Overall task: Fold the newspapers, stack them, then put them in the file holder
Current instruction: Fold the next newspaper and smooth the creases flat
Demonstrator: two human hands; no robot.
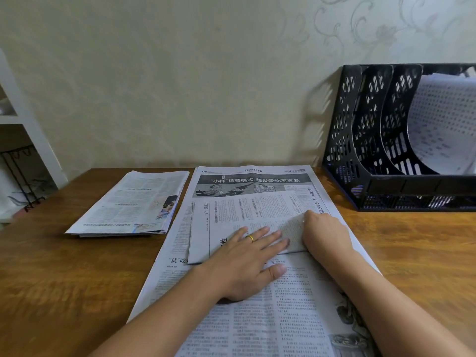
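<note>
Newspapers lie in three places on the wooden table (51, 274): a large open sheet (257, 305) spread flat down the middle, a smaller folded newspaper (247, 217) lying on top of that sheet near its middle, and a folded stack (128, 204) set apart to the left, close to the wall. The open sheet shows a dark headline band with white characters at its far edge and runs toward the camera under both forearms. The left hand (244, 261) lies flat on the folded newspaper, fingers straight and slightly spread, palm down, the thumb reaching out onto the open sheet below; a gold ring (250, 238) sits on one finger. The right hand (325, 234) rests on the right end of the same folded newspaper, seen from the back, knuckles up; its fingertips curl down at the paper's right edge, and whether they pinch the fold or only press on it cannot be told from this angle. The two hands are just beside each other, the left fingertips nearly touching the right hand. At the right rear of the table, against the patterned wall (180, 86), stands a black mesh file holder (360, 150) with several upright dividers; a curled printed paper (443, 124) already sits in its rightmost visible compartment. The holder stands near the far right corner of the open sheet without touching it. At the far left edge a white shelf unit (23, 119) stands beyond the table.
</note>
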